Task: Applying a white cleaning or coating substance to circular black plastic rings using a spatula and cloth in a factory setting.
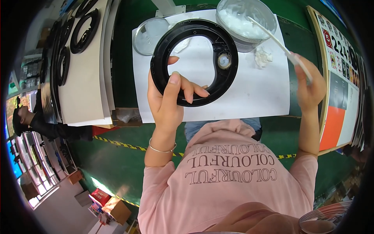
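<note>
In the clear tub (247, 43) at one o'clock, I'm apparently loading white paste (235, 20) onto the stick (279, 43) my right grip (313, 86) pinches, left grip (166, 95) clamped on the black ring (226, 78), next needing a steady lift.

- Sheet (257, 91) lies on the desk (298, 37), before the person.
- Ring (218, 87), in the left hand (165, 97), is above the sheet.
- Round dish (146, 37) lies at the sheet's far left.
- Tub (246, 46) stands at the far side, right of the dish; paste (237, 21) is in it.
- Stick (280, 45) runs from the right hand (311, 85) to the tub.
- Tissue (263, 57) lies just right of the tub.
- Boards (87, 82) bearing further rings (94, 25) are left; a panel (338, 126) is right.
</note>
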### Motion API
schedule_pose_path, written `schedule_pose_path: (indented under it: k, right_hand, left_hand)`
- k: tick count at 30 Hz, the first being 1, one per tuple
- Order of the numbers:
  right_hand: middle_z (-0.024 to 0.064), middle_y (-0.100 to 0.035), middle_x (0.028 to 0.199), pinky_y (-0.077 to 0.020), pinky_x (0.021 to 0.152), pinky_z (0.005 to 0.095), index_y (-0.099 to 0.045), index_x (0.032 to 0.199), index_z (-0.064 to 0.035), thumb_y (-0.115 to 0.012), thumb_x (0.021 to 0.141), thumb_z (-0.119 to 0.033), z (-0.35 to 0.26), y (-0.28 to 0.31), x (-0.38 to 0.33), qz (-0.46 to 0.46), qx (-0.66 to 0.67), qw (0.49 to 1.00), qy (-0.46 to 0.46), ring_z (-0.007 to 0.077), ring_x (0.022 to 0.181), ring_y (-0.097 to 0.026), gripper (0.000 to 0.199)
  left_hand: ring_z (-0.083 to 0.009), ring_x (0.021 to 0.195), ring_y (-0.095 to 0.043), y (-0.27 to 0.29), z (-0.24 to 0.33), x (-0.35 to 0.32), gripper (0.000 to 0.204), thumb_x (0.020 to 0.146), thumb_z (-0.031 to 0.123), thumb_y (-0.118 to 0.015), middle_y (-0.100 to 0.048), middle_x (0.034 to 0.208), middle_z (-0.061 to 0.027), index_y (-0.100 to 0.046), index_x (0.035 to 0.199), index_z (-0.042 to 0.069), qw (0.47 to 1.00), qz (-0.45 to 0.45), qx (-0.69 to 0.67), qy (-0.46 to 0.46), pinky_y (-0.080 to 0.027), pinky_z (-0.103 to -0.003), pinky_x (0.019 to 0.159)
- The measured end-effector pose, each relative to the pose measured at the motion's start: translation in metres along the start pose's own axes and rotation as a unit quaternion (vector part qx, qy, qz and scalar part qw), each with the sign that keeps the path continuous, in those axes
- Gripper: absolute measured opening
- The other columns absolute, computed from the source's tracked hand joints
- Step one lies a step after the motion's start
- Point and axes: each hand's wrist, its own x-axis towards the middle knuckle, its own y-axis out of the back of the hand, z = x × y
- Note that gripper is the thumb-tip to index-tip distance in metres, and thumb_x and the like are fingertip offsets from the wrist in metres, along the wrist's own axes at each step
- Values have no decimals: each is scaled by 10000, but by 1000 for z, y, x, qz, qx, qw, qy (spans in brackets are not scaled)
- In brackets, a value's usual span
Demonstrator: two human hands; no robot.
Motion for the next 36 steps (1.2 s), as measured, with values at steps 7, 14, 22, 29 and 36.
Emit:
schedule_pose_path:
  k: [7,14,22,29,36]
  right_hand:
    - [124,-624,925,-489,735,298,-614,890,-7,-552,742,-2,-5,-9,-15,-82,-281,909,296,250,871,-609,161]
    - [145,-613,945,-479,752,309,-595,966,-8,-541,742,-14,8,26,-37,-67,-272,923,263,259,862,-609,230]
    - [118,-580,959,-472,741,292,-457,1109,48,-506,846,-149,33,5,-20,79,444,788,-419,195,828,-588,333]
    - [120,-563,993,-471,733,302,-426,1140,26,-475,861,-185,46,-3,-55,80,502,689,-516,192,855,-574,354]
    - [115,-573,981,-468,744,322,-461,1094,45,-476,855,-128,11,30,-48,88,394,848,-344,214,847,-577,296]
  left_hand:
    - [-223,509,-560,5,2,2,303,893,158,-342,-414,504,-45,-373,1146,-7,993,45,-76,76,-501,-361,587]
    - [-214,516,-547,10,-2,5,310,902,164,-313,-402,508,-37,-388,1160,9,984,16,-149,96,-484,-337,569]
    - [-206,519,-540,4,-3,3,309,905,161,-310,-389,511,-35,-385,1165,11,983,31,-149,107,-497,-350,588]
    - [-205,531,-543,17,-4,-1,306,906,164,-311,-387,517,-35,-387,1162,17,986,34,-137,83,-513,-385,612]
    - [-229,539,-560,-3,-5,3,297,894,143,-346,-412,528,-51,-386,1156,9,988,25,-113,98,-494,-361,606]
